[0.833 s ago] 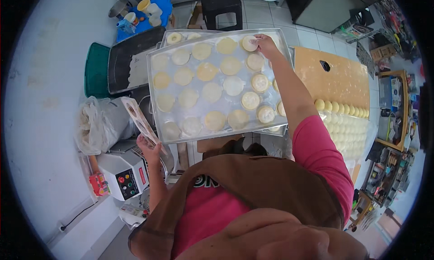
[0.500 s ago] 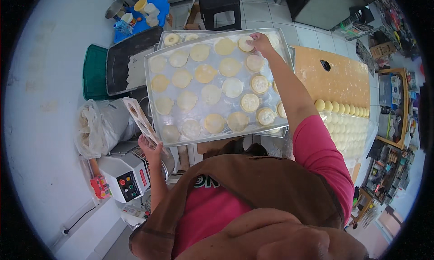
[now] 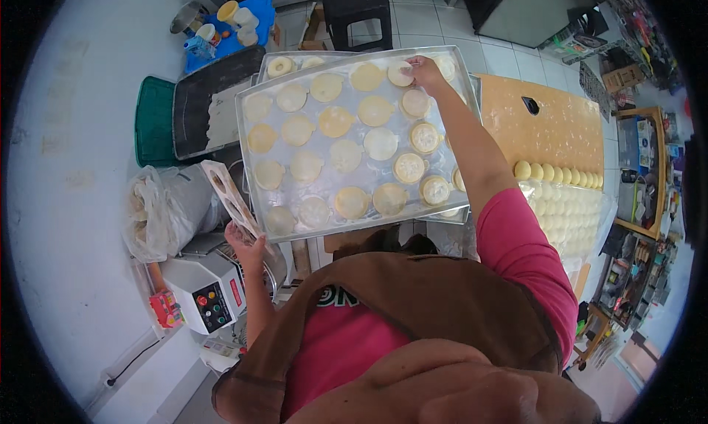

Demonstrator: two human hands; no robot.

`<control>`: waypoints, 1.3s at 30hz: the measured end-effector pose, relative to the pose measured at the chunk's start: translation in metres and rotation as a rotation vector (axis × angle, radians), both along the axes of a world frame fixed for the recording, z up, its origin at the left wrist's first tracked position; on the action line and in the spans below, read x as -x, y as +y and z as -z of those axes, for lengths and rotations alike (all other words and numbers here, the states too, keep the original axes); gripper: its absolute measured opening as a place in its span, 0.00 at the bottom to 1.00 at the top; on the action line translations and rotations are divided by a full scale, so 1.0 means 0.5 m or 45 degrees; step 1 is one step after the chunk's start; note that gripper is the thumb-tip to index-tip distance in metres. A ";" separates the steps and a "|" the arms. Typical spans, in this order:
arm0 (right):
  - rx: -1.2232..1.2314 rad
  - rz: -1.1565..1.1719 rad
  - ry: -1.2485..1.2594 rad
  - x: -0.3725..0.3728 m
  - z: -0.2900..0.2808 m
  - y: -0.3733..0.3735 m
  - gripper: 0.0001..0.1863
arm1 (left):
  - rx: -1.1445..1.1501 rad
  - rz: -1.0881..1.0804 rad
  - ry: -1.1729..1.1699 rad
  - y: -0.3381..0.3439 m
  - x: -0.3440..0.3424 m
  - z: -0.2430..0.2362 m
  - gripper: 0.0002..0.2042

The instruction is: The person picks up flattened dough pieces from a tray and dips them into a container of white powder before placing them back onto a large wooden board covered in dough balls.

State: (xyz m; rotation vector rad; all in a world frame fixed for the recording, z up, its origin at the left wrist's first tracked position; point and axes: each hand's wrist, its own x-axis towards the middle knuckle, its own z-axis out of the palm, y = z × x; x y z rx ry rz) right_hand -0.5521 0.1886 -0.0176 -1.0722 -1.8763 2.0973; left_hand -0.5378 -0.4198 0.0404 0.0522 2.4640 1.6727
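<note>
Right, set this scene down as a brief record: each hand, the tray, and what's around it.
Left hand: the hand holds a pale narrow board by its lower end, beside the tray's near left corner
Right hand: the hand has its fingers at the edge of a pale round; whether gripped is unclear
Tray: metal tray bearing flat pale rounds; several toward the right carry thicker, white-dusted pieces
Right side: wooden board with a row of yellowish balls
Left side: clear bag, white machine with buttons

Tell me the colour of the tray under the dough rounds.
Silvery grey, bare metal in look; the tray shows best in the head view.
</note>
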 end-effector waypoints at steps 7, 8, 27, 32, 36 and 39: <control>-1.189 -0.159 -0.136 -0.014 -0.022 -0.007 0.17 | -0.056 -0.008 0.023 -0.021 0.012 0.031 0.43; -1.402 -0.197 -0.138 -0.021 -0.020 -0.010 0.19 | -0.037 0.008 0.059 -0.024 0.012 0.034 0.43; -1.574 -0.163 -0.160 -0.176 -0.153 -0.155 0.40 | 0.059 0.080 0.103 0.006 -0.008 -0.062 0.41; -1.482 0.158 -0.227 -0.463 -0.154 -0.160 0.36 | -0.037 0.334 0.185 0.104 0.007 -0.092 0.39; -1.413 0.530 -0.339 -0.739 -0.130 -0.175 0.32 | -0.017 0.566 0.263 0.189 0.015 -0.098 0.40; -1.279 0.679 -0.593 -0.933 -0.133 -0.231 0.29 | 0.090 0.806 0.314 0.274 0.001 -0.111 0.41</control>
